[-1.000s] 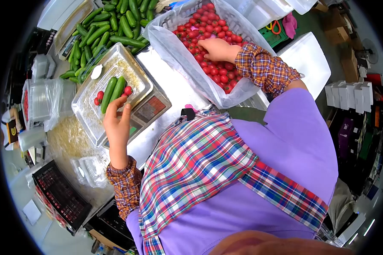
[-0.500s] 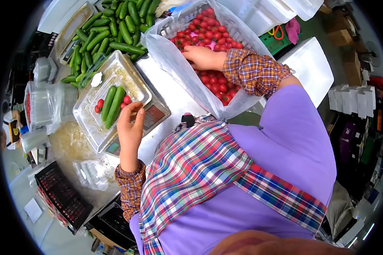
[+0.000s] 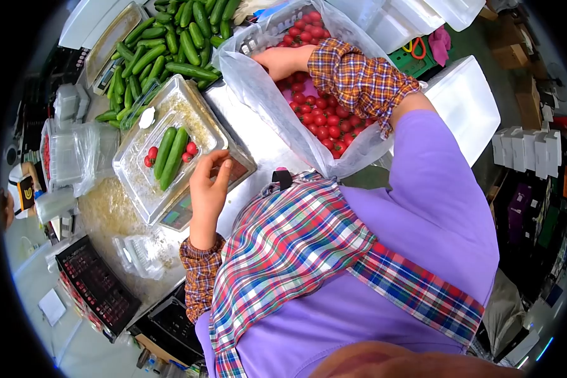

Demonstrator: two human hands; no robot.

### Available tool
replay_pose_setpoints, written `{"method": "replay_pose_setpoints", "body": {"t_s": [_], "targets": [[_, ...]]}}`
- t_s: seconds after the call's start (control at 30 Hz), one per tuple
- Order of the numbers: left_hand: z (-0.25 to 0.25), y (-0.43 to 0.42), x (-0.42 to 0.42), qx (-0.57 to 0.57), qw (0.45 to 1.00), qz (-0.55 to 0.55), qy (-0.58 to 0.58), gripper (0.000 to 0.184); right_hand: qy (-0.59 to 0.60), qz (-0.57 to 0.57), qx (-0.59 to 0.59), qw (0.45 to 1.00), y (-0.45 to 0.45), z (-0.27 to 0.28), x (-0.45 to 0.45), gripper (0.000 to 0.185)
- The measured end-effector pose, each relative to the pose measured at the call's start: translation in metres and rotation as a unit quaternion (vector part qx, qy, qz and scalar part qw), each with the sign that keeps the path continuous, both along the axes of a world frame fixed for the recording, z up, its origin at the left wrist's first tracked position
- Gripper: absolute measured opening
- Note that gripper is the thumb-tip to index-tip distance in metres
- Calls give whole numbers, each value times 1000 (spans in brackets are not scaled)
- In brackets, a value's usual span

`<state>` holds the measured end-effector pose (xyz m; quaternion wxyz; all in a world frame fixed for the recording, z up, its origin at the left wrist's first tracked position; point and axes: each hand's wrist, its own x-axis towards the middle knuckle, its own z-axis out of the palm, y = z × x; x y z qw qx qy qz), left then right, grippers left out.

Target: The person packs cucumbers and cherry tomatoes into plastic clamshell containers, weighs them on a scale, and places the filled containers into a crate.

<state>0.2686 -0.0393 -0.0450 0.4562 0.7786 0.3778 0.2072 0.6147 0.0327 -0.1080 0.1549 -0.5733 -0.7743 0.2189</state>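
My right hand point(image 3: 277, 62) reaches down into a crate lined with a translucent bag point(image 3: 249, 75), at the far left side among the cherry tomatoes point(image 3: 324, 120). Its fingertips are hidden, so what they hold does not show. My left hand point(image 3: 209, 189) hovers at the near right edge of a clear plastic tray point(image 3: 135, 183), fingers loosely curled, thumb apart, nothing in them. Two small cucumbers point(image 3: 169, 157) lie side by side in that tray, with a few cherry tomatoes point(image 3: 189, 151) on either side. The tray rests on a weighing scale point(image 3: 236, 170).
A large heap of cucumbers point(image 3: 189, 44) lies beyond the scale. Stacked clear containers point(image 3: 85, 157) stand at the left, and a black crate point(image 3: 97, 286) below them. White foam boxes point(image 3: 457, 120) and a green crate point(image 3: 416, 60) are on the right. Another person point(image 3: 20, 189) shows at far left.
My right hand has moved farther left and deeper within the tomato crate. My left hand has stayed beside the tray, and the view has shifted slightly.
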Motion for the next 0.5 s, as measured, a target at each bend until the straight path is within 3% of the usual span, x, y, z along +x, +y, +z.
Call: {"method": "replay_pose_setpoints", "body": {"t_s": [0.2,0.3,0.4,0.5], "targets": [[-8,1,0,-24,1000,-4,20,20,-3,-46,-213,976,-26,55,-28,35],[-7,-1,-5,-21,1000,5,5,20,53,-42,-249,966,-32,50,-26,37],[-16,-3,-11,-10,1000,15,-19,20,-14,77,-87,993,-44,23,-25,41],[-15,-6,-12,2,1000,13,-11,20,2,-13,2,1000,-72,5,-28,47]]}}
